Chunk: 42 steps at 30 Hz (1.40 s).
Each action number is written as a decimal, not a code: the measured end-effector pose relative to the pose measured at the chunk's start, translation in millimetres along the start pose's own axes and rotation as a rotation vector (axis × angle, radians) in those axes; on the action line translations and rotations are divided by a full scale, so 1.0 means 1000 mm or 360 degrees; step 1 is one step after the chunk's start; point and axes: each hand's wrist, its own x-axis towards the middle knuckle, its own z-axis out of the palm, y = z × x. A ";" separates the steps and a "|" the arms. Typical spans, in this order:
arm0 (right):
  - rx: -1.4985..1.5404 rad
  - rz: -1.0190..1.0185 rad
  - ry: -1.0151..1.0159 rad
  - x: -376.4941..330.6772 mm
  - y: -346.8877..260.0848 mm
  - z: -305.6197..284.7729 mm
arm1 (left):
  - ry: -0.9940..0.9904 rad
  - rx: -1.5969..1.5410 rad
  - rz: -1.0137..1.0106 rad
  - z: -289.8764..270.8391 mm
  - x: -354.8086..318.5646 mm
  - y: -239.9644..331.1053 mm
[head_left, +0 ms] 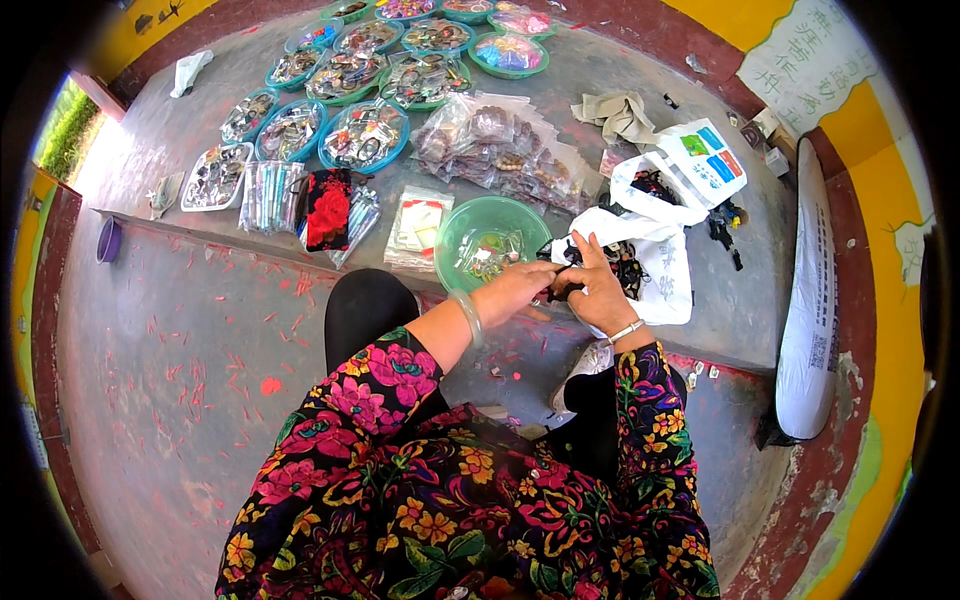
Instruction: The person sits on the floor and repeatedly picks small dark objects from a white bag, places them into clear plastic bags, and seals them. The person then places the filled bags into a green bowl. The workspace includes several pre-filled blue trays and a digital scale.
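My left hand (514,288), with a pale bangle at its wrist, reaches over the near right rim of a green plastic basin (462,222). Its fingers close on a small black item (566,284), perhaps a cord or strap; its kind is too small to tell. From the right, my right hand (603,298) pinches the same item, with some fingers raised. Inside the basin lie small clear packets (492,252) with bits of colour. Just beyond my right hand, a white bag (662,270) lies spread out, holding a tangle of black pieces (628,270).
Coloured basins (366,137) full of small goods crowd the far left of the raised concrete platform. Bagged beads (505,150) lie behind the green basin. Flat packets (417,228) and a black-and-red pouch (329,212) sit to its left. A long silver-wrapped object (808,300) leans at the right.
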 end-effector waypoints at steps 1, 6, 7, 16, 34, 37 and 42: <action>0.0001 0.0014 0.0000 0.000 0.001 0.000 | -0.0017 0.0089 0.0067 0.000 0.000 0.000; 0.0051 0.0034 -0.0041 0.001 0.008 -0.003 | 0.0032 -0.0034 -0.0104 0.006 -0.004 0.006; 0.0055 0.0038 -0.0057 0.001 0.009 -0.003 | 0.0074 -0.0069 -0.0100 0.006 -0.004 0.004; 0.0071 0.0151 -0.0070 0.001 0.008 -0.003 | 0.0239 0.0709 -0.0003 0.001 0.000 0.004; 0.0270 0.0105 -0.0125 0.000 0.006 -0.014 | 0.0107 0.0084 -0.0028 0.000 0.003 0.004; 0.0238 0.0072 -0.0149 -0.001 -0.002 -0.018 | 0.0130 0.0328 -0.0011 -0.002 0.003 0.004; 0.0352 0.0133 -0.0122 0.000 0.001 -0.015 | 0.0112 0.0586 0.0017 -0.004 0.006 0.001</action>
